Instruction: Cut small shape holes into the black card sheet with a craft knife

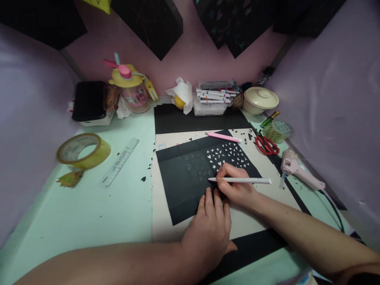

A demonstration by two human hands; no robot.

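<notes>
My right hand [236,184] pinches a white pen [252,180], its tip at a sheet of black paper [175,186]. Flat on the lower edge of that paper lies my left hand [209,225], fingers stretched out, holding nothing. Faint outlines of stars and other small shapes [197,168] mark the paper's middle, left of the pen tip. Its upper right part has many cut-out holes [227,154], stars, hearts and triangles, with white showing through. A pink craft knife [224,137] rests across the paper's top edge. White paper [267,206] lies underneath.
At left are a tape roll [84,152], a clear ruler [120,162] and a lidded drink bottle [132,93]. A box of markers [212,101] stands behind. Red-handled scissors [267,145], a glue gun [301,168] with its cord, and a cream bowl [261,101] are at right.
</notes>
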